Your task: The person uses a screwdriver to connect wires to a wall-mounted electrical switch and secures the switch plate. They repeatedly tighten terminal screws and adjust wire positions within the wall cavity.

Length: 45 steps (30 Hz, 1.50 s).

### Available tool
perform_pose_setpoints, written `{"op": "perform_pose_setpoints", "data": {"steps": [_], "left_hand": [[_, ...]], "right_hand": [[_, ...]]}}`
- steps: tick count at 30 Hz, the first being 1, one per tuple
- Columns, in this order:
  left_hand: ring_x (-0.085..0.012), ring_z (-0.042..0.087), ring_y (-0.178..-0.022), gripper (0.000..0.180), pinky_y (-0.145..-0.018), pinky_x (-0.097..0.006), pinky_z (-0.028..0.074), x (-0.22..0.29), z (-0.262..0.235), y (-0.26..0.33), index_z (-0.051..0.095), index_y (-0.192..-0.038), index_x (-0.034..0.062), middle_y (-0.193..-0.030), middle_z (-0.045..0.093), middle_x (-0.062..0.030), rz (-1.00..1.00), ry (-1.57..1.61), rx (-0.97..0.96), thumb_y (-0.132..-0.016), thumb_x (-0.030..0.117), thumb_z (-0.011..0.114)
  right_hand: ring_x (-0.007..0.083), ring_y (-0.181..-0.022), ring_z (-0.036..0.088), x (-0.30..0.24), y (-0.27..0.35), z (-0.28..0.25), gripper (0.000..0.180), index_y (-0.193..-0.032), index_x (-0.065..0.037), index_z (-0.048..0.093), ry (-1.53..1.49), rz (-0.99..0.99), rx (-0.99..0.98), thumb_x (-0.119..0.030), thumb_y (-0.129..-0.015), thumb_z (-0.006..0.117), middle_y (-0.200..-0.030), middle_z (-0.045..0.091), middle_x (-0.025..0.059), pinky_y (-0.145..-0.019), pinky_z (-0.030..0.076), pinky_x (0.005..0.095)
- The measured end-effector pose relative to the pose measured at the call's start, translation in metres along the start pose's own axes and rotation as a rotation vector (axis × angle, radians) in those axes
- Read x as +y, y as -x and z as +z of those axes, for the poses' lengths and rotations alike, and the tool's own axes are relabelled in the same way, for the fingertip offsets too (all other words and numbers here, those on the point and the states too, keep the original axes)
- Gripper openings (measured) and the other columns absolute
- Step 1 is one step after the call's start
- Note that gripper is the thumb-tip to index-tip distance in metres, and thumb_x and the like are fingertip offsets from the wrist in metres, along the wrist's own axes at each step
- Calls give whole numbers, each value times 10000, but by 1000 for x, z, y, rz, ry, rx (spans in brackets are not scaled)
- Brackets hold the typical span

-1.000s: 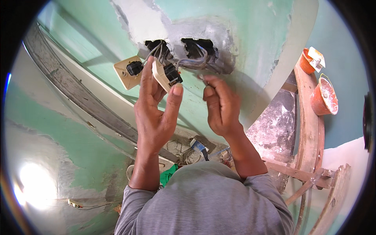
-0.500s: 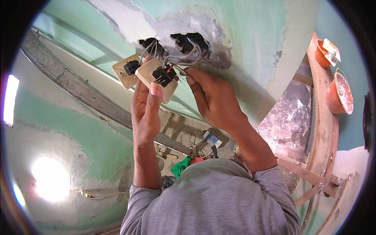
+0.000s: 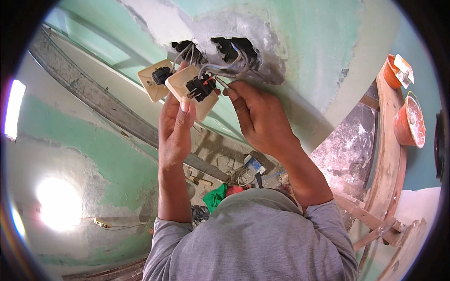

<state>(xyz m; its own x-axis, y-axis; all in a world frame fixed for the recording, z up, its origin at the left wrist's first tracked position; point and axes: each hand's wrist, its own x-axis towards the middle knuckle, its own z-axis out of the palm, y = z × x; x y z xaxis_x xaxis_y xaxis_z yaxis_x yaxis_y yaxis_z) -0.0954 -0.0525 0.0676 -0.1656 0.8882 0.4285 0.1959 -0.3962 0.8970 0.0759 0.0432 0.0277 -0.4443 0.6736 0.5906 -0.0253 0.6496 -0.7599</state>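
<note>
My left hand (image 3: 176, 133) is closed around a cream electrical wall plate (image 3: 177, 83), thumb on its near edge. Its back faces me, carrying a black wiring module (image 3: 200, 88) with metal terminals and a small red part. Pinched in my right hand (image 3: 263, 114) is a thin grey piece (image 3: 221, 83), its tip close to the module; whether it is a wire end or a tool tip I cannot tell. Grey wires (image 3: 229, 69) run from the right wall hole (image 3: 227, 49) to the module. A second cream plate (image 3: 151, 79) with a black module hangs beside it, below the left hole (image 3: 197, 55).
Bare plaster surrounds the holes in the green wall (image 3: 318, 42). At right, a wooden plank (image 3: 386, 154) bears two orange buckets, the nearer one (image 3: 408, 124) stained white. A blue-and-white box (image 3: 254, 164) and a green cloth (image 3: 215, 197) lie below among rubble.
The whole view has shifted slightly. Both hands keep their holds, with the thin grey piece still close to the black module.
</note>
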Motion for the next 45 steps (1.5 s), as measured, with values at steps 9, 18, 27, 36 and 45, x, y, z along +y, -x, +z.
{"op": "perform_pose_setpoints", "data": {"steps": [9, 18, 27, 36, 45], "left_hand": [[-244, 508, -1425, 862, -1200, -434, 389, 1, 1, -2, 222, -1654, -15, -1590, 468, -151, 38, 24, 2, -1033, 372, 677], [-238, 486, -1437, 1001, -1208, -433, 384, -2, -3, -6, 179, -1664, -11, -1603, 445, -151, 66, 55, -37, -957, 357, 784], [-237, 502, -1417, 1100, -1183, -428, 412, -5, -6, -12, 181, -1663, -17, -1586, 466, -161, 105, 40, -50, -863, 267, 880], [-271, 569, -1369, 1109, -1133, -455, 487, -13, -3, -9, 221, -1667, 64, -1596, 463, -190, 172, -12, -32, -800, 122, 910], [-271, 528, -1409, 1138, -1165, -470, 461, -11, -6, -10, 171, -1675, 35, -1642, 390, -197, 129, -37, -41, -820, 192, 905]], "right_hand": [[458, -751, 659, 2, -4, 7, 117, -1081, -27, 577, -48, -39, 31, -137, -1045, 594, -829, 673, 219, -632, 476, 544], [483, -736, 633, -3, -9, 6, 125, -1023, -28, 562, 14, -35, 28, -147, -1055, 582, -769, 644, 236, -634, 456, 569], [488, -754, 634, -2, -10, 5, 106, -1031, -39, 548, 108, -40, -4, -139, -1046, 582, -782, 648, 237, -648, 463, 581], [483, -768, 643, 0, -10, 7, 94, -1045, -36, 569, 73, -49, 22, -129, -1044, 585, -786, 651, 250, -660, 467, 562], [471, -737, 651, -2, -9, 7, 91, -1076, -47, 584, 76, -36, 30, -123, -1034, 612, -767, 656, 238, -634, 471, 554]]}}
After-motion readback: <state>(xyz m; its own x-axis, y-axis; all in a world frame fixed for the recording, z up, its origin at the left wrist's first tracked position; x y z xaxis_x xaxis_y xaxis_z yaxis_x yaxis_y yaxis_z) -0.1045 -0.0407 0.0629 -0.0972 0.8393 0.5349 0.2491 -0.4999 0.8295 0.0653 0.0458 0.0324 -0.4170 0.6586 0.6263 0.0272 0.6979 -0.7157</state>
